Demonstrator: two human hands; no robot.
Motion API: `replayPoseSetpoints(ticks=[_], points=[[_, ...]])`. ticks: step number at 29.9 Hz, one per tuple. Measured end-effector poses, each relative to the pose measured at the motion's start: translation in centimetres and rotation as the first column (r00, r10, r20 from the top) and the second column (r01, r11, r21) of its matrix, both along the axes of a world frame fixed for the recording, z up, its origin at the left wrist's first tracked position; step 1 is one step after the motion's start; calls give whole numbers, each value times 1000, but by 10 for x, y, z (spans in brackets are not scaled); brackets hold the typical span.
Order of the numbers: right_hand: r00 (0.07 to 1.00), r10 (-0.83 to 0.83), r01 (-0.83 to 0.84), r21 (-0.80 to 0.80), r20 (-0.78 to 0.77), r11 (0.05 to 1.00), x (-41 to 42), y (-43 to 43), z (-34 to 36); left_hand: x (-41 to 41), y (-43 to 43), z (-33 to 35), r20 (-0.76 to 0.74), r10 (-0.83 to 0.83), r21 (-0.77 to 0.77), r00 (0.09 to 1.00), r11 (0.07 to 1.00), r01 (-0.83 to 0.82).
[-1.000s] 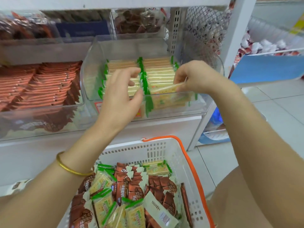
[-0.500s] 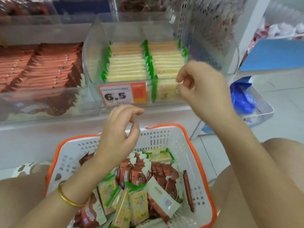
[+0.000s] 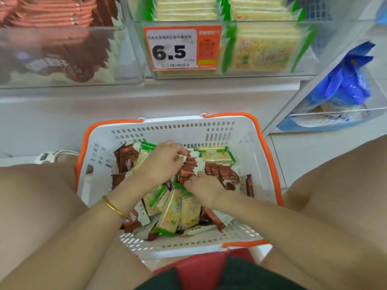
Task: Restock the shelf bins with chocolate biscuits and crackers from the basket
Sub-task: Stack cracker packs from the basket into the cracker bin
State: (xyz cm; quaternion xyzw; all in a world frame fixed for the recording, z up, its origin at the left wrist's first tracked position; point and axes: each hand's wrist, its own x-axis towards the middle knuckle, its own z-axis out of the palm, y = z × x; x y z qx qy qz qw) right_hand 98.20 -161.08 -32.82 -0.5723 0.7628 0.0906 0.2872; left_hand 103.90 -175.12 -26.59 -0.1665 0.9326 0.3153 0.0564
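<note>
— Basket point(image 3: 167, 130) contents?
— Chocolate biscuit packets point(image 3: 225, 174) and green-edged cracker packets point(image 3: 188, 212), jumbled together.
— Hands?
— Left hand point(image 3: 164, 164) pinches a brown packet's white edge; right hand point(image 3: 204, 188) curls into the same heap, grip unclear.
— Shelf bins?
— Cracker bin point(image 3: 335, 49), price tag point(image 3: 181, 48) on front, holds neat rows; chocolate biscuit bin point(image 3: 129, 59) just left of it, also stocked.

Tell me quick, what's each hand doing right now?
Left hand: pinching a chocolate biscuit packet.
Right hand: curled inside the basket; grip cannot be told.
</note>
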Motion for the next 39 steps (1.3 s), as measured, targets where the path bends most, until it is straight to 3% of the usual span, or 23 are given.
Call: replayPoseSetpoints(ticks=[3,7,11,14,16,18,21,24,26,28,30,32,36,39], points=[[992,-31,33,-15,123,999,-16,0,7,0,-1,0,73,-14,55,997,998,10],[913,-212,229,-10,350,973,-57,1,42,-1,2,4,196,-41,237,980,971,-7],[665,-424,543,-7,615,840,-92,20,84,-2,2,14,186,-49,361,981,933,-21],[590,-417,647,-95,691,757,-102,31,114,-5,2,32,148,-78,418,986,908,9],[557,-407,693,-135,723,708,-104,36,136,-11,1,50,90,-88,353,992,934,50],[581,-393,689,-174,713,703,-107,43,163,-20,2,78,30,-115,249,993,963,104],[769,-318,582,-403,555,706,-117,57,214,-43,8,137,-73,-194,60,978,978,199],[884,-249,467,-711,396,526,-138,66,263,-74,19,203,-242,-288,-308,927,928,208],[901,-272,424,-822,339,380,-156,67,285,-98,21,236,-382,-306,-432,872,893,124],[890,-310,424,-856,334,297,-177,65,297,-126,20,254,-442,-313,-482,840,873,72],[876,-374,434,-836,304,337,-196,62,299,-152,18,254,-393,-300,-491,869,868,78],[867,-440,436,-780,232,449,-210,60,294,-171,17,244,-304,-290,-472,908,873,121],[859,-478,472,-642,183,604,-224,58,287,-184,16,227,-188,-301,-327,935,917,230],[838,-491,526,-588,236,615,-224,57,289,-185,16,223,-135,-309,-245,941,931,271]])
